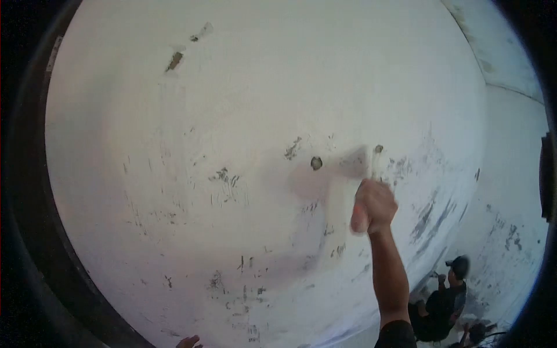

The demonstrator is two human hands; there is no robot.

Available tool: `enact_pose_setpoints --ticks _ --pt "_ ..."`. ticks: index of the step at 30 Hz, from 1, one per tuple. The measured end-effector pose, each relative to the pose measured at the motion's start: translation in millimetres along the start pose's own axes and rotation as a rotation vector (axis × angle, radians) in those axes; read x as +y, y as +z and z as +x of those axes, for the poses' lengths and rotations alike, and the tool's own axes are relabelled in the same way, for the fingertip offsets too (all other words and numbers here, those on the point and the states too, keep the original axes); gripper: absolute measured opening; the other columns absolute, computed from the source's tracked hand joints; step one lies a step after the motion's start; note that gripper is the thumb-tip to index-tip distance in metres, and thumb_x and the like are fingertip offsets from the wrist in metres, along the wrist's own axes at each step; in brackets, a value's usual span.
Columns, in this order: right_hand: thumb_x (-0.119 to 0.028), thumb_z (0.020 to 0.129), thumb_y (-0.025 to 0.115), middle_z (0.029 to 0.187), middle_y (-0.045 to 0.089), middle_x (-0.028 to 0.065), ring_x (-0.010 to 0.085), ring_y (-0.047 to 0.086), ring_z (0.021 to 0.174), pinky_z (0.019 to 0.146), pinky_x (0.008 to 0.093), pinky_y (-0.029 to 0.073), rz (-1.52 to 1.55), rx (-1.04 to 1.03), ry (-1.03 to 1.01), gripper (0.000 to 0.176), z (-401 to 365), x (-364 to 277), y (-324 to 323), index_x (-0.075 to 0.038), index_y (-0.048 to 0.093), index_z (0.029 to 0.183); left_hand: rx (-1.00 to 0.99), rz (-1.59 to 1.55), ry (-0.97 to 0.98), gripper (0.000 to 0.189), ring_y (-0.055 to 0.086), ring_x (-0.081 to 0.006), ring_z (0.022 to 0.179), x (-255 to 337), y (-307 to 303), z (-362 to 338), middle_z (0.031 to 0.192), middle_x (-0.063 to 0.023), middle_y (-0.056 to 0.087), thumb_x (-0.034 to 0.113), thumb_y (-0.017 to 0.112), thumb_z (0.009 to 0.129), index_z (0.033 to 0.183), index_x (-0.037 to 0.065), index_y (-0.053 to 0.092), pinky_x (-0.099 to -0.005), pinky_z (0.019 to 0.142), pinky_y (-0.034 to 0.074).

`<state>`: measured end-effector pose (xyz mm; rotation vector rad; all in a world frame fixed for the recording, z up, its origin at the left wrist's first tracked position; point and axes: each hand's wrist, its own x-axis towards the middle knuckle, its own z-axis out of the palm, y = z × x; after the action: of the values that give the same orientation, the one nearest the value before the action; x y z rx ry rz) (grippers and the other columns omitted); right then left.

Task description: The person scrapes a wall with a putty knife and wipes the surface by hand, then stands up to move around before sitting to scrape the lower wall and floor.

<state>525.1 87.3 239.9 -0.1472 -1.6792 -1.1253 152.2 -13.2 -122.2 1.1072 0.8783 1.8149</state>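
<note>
In front of a pale wall (249,116) with dark scuffs and chipped spots, my right hand (376,203) is raised, its fingers wrapped round the handle of a tool. The tool's pale, flat blade (368,162) points up the wall, just left of a small chipped spot (379,149). A round dark hole (316,163) lies further left. Only the fingertips of my left hand (188,342) show at the bottom edge; what it holds, if anything, is hidden.
A person (444,301) in dark clothes and a cap is low down at the right, near the wall corner. Part of another person (477,333) shows below. A side wall (513,174) stands at the right; a dark edge (35,203) runs down the left.
</note>
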Motion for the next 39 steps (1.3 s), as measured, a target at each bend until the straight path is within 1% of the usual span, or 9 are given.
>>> enact_pose_setpoints --ticks 2,5,9,16,18,24,28,33,39 --pt "-0.004 0.062 0.05 0.046 0.029 0.005 0.0175 0.029 0.036 0.036 0.029 0.024 0.095 -0.008 -0.002 0.019 -1.7 3.8 -1.6 -0.005 0.034 0.051 0.014 -0.054 0.016 0.045 0.05 -0.0326 0.115 -3.0 -6.3 -2.5 0.121 -0.0213 0.052 0.031 0.041 0.094 0.123 -0.003 0.044 -0.044 0.094 0.04" --pt "-0.008 0.058 0.049 0.047 0.032 0.0068 0.0194 0.037 0.039 0.039 0.03 0.034 -0.404 -0.013 0.208 0.017 -23.6 42.4 -31.2 -0.005 0.034 0.051 0.088 0.015 0.032 0.043 0.05 -0.0324 0.114 9.7 1.5 -24.5 0.12 -0.0206 0.053 0.029 0.042 0.094 0.122 -0.003 0.045 -0.0445 0.094 0.041" --pt "-0.008 0.064 0.051 0.047 0.031 0.0062 0.018 0.032 0.038 0.037 0.031 0.028 -0.023 -0.013 -0.007 0.022 1.4 -9.2 -26.1 -0.006 0.035 0.05 0.262 -0.109 -0.055 0.04 0.051 -0.0321 0.112 -18.8 3.6 -39.6 0.118 -0.0211 0.055 0.026 0.043 0.093 0.12 -0.003 0.047 -0.0447 0.092 0.042" --pt "-0.011 0.071 0.051 0.046 0.036 0.0047 0.0169 0.036 0.037 0.036 0.0281 0.027 0.127 -0.006 0.023 0.025 -0.3 -9.2 -19.5 -0.005 0.037 0.051 0.184 -0.13 0.024 0.039 0.052 -0.032 0.111 -12.1 26.8 -55.3 0.117 -0.0215 0.056 0.023 0.045 0.092 0.119 -0.005 0.047 -0.0431 0.09 0.044" --pt "-0.012 0.072 0.051 0.046 0.035 0.0042 0.0158 0.035 0.038 0.036 0.0271 0.026 -0.454 -0.151 0.053 0.028 -23.9 13.5 -24.1 -0.005 0.035 0.049 0.189 -0.122 0.03 0.04 0.052 -0.0322 0.111 0.0 26.7 -54.7 0.117 -0.0216 0.056 0.024 0.045 0.092 0.119 -0.005 0.047 -0.0429 0.09 0.044" --pt "-0.011 0.07 0.051 0.045 0.032 0.0043 0.0175 0.032 0.036 0.036 0.0289 0.024 0.094 -0.036 0.014 0.026 6.2 -20.4 -5.3 -0.006 0.036 0.049 0.236 0.059 0.03 0.044 0.052 -0.0334 0.112 9.8 -3.8 -45.1 0.119 -0.0209 0.055 0.03 0.043 0.093 0.119 -0.005 0.049 -0.0438 0.09 0.044" --pt "-0.015 0.071 0.05 0.046 0.033 0.005 0.0199 0.035 0.039 0.038 0.0297 0.026 -0.195 -0.167 0.098 0.026 -5.7 8.7 -10.5 -0.006 0.039 0.049 0.142 0.223 0.231 0.044 0.053 -0.0338 0.11 20.9 -17.9 -45.8 0.117 -0.0213 0.055 0.03 0.041 0.094 0.12 -0.004 0.049 -0.045 0.087 0.046" --pt "-0.015 0.07 0.05 0.046 0.034 0.0062 0.0208 0.033 0.038 0.039 0.0312 0.025 -0.121 -0.086 0.123 0.025 -3.1 9.4 -11.2 -0.006 0.039 0.049 0.275 0.155 -0.028 0.04 0.052 -0.0341 0.111 19.4 -24.2 -50.0 0.118 -0.0217 0.055 0.026 0.041 0.093 0.118 -0.005 0.05 -0.0444 0.089 0.044" --pt "-0.008 0.066 0.054 0.047 0.036 0.0054 0.0182 0.033 0.038 0.038 0.0288 0.026 -0.167 -0.095 0.094 0.021 -4.9 -8.5 -8.8 -0.005 0.041 0.05 0.264 0.033 -0.069 0.037 0.053 -0.0337 0.11 26.0 -24.8 -44.0 0.116 -0.023 0.055 0.022 0.042 0.092 0.117 -0.005 0.048 -0.044 0.091 0.043"
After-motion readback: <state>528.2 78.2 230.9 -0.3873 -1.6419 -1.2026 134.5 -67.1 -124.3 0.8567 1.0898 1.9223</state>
